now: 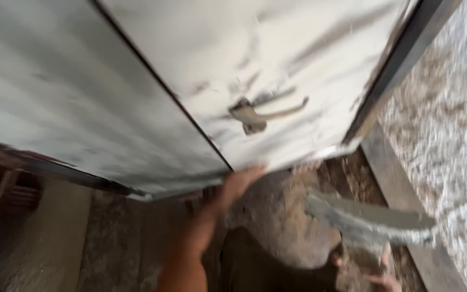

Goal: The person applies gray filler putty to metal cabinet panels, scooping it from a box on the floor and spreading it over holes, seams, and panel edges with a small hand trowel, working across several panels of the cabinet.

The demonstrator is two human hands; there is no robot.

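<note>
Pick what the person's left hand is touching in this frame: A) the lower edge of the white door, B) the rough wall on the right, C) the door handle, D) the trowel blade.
A: the left hand reaches up to the bottom edge of the white door, well below the door handle, while the mortar-caked trowel sits over by the right hand.

Left forearm (190,243) bare, no sleeve, watch or band visible. Left hand (241,181) ungloved, no rings seen. Right hand (382,276) mostly out of frame, ungloved. Image blurred; finer detail indeterminate.
</note>
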